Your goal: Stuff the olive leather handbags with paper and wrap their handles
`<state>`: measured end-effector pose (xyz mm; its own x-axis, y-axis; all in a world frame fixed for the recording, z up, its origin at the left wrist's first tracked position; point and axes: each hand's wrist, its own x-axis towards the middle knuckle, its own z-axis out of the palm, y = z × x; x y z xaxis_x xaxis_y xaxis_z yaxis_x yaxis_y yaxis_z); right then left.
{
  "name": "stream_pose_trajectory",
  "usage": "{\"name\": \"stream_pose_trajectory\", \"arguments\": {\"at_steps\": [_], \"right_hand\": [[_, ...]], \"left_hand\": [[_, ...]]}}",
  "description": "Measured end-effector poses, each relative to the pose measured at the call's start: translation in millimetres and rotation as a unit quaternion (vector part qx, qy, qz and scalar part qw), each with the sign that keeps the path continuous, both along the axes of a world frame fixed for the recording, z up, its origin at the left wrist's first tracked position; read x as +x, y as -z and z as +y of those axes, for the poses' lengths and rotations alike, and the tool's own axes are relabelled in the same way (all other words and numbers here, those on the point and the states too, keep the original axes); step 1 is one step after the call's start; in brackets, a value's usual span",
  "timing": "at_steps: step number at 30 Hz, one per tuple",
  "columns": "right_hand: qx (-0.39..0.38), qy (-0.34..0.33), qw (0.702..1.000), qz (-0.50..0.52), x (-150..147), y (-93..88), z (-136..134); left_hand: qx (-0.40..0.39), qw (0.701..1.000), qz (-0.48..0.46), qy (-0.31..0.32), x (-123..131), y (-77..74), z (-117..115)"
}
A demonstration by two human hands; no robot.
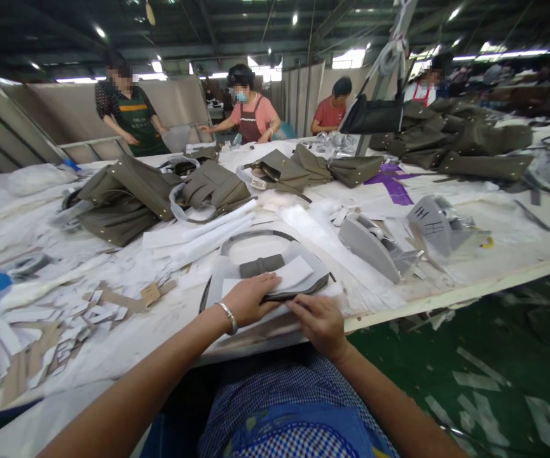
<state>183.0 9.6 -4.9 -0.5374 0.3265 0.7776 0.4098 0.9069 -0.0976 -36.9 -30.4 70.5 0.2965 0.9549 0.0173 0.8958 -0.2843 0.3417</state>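
Observation:
A dark olive bag [321,285] lies at the table's front edge with white paper [294,275] on top. Its long strap [260,235] loops out behind it, and a grey-green rolled piece [261,265] rests beside the paper. My left hand [250,298], with a silver bangle at the wrist, lies on the paper with its fingers stretched out together. At the bag's near edge, the thumb and fingers of my right hand [320,321] are pinched together. The fingertips partly hide what they grip there.
White paper scraps [88,318] and a small tan block [151,294] lie left. Olive bags [126,197] are heaped further back. Two grey tape dispensers [370,245] stand right, near purple strips [393,184]. Several co-workers [250,114] are across the table.

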Motion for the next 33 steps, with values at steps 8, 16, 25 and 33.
{"name": "stream_pose_trajectory", "arguments": {"at_steps": [8, 16, 25, 33], "right_hand": [[-0.092, -0.064, 0.993, 0.022, 0.4, 24.9, -9.8], [-0.016, -0.047, 0.983, -0.179, 29.1, -44.6, 43.0], [-0.020, -0.046, 0.992, -0.117, 19.6, -11.0, 57.6], [-0.092, -0.090, 0.990, -0.053, 30.5, -11.2, 56.9]], "left_hand": [[0.043, 0.998, 0.032, -0.023, 7.7, 20.2, -14.6], [0.111, 0.988, 0.100, -0.032, 15.3, 38.2, -19.6], [0.149, 0.961, 0.187, -0.136, 48.9, 37.1, -21.3], [0.350, 0.888, 0.247, -0.168, 43.1, 96.2, -11.5]]}}
